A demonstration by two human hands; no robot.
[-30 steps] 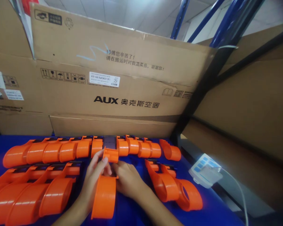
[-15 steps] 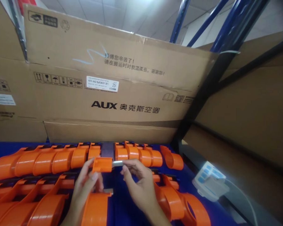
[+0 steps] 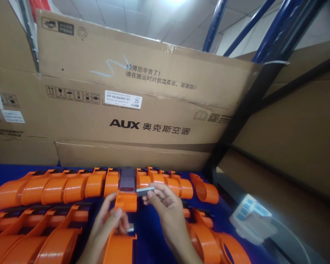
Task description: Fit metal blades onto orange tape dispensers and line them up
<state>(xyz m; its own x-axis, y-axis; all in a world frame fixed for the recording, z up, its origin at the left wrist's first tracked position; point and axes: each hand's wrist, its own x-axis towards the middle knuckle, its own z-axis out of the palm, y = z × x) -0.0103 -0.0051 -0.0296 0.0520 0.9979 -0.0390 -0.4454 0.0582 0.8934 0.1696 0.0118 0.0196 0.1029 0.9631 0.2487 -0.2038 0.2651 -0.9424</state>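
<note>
My left hand (image 3: 110, 220) is closed on an orange plastic part (image 3: 126, 202), thumb in front and fingers behind. Below its upper block a wide curved orange band (image 3: 120, 251) hangs down, seemingly of the same part. A small metal end (image 3: 130, 227) sticks out beside my left fingertips. Between the thumb and fingers of my right hand (image 3: 165, 205) is a small flat metal bar (image 3: 145, 191). The bar's left end lies right at the orange part's upper right edge; whether it sits inside cannot be made out.
Rows of orange curved parts (image 3: 78, 189) lie on the blue surface (image 3: 151, 238) left, right and behind. A dark grey rectangular piece (image 3: 127, 179) lies just beyond my hands. A white device with blue buttons (image 3: 251, 216) and a cable stands right. Large cardboard (image 3: 154, 146) and a rack post (image 3: 231, 132) rise behind.
The view has shifted slightly, so both hands appear lower and more to the right. The metal bar now shows a broader face, and my right fingers hold it nearer its far end.
</note>
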